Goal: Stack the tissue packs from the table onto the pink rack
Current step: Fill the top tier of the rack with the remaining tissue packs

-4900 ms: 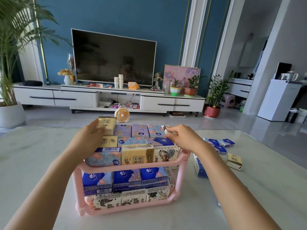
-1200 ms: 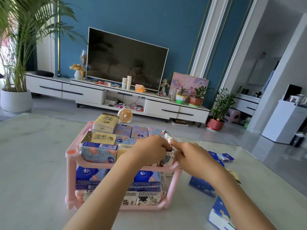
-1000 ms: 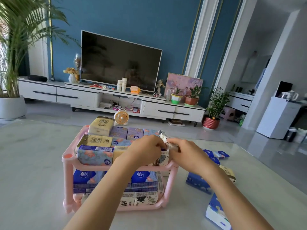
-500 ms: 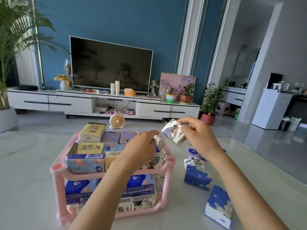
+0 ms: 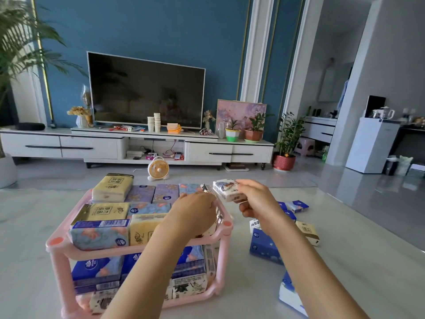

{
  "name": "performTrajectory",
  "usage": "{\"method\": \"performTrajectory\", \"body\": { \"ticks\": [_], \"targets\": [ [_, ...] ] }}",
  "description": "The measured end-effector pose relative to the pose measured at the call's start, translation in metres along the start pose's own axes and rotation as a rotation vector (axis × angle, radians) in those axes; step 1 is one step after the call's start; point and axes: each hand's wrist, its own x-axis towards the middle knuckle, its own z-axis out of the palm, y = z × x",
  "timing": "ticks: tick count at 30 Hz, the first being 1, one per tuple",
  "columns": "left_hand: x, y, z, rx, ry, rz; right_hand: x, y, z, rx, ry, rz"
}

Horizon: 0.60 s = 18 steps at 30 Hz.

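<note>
Your right hand [image 5: 255, 201] pinches a white pack [image 5: 226, 189] between thumb and fingertips, in the air just above the pink rack [image 5: 226, 226], at its right rear corner. Left hand [image 5: 195, 215] curls over the upright packs [image 5: 219, 218] at the rack's right edge; can't tell if it grips or presses. The top tier looks full, so forcing the pack in could tip those off the rack's right side onto the table [image 5: 345, 261].

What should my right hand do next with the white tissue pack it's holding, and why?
Probably lower the white printed tissue pack onto the top tier of the pink rack, at its far right edge. The right hand pinches it in the air just beside that edge, and the left hand rests on the packs there, seemingly steadying them.
</note>
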Motion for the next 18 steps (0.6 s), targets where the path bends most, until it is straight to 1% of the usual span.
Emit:
{"method": "performTrajectory", "body": {
  "ticks": [2, 4, 6, 8, 10, 12, 14, 16, 18],
  "targets": [
    [-0.003, -0.001, -0.006, -0.112, 0.05, -0.002, 0.0, 0.0, 0.01, -0.018, -0.007, -0.022],
    [-0.006, -0.006, -0.018, -0.221, 0.165, -0.024, 0.001, -0.002, 0.02, -0.038, 0.005, -0.049],
    [-0.012, -0.02, -0.033, -0.289, 0.297, -0.075, 0.001, -0.008, 0.031, -0.055, 0.033, -0.099],
    [-0.02, -0.043, -0.046, -0.309, 0.387, -0.154, -0.002, -0.016, 0.043, -0.092, 0.044, -0.176],
    [-0.03, -0.067, -0.057, -0.313, 0.465, -0.252, -0.008, -0.024, 0.058, -0.17, 0.006, -0.247],
    [-0.04, -0.089, -0.063, -0.334, 0.535, -0.338, -0.014, -0.032, 0.077, -0.24, -0.068, -0.294],
    [-0.048, -0.107, -0.066, -0.352, 0.57, -0.381, -0.014, -0.042, 0.098, -0.28, -0.113, -0.331],
    [-0.053, -0.122, -0.069, -0.367, 0.568, -0.41, -0.009, -0.051, 0.116, -0.284, -0.143, -0.308],
    [-0.056, -0.134, -0.069, -0.371, 0.536, -0.429, -0.003, -0.056, 0.129, -0.194, -0.2, -0.149]
  ]
}}
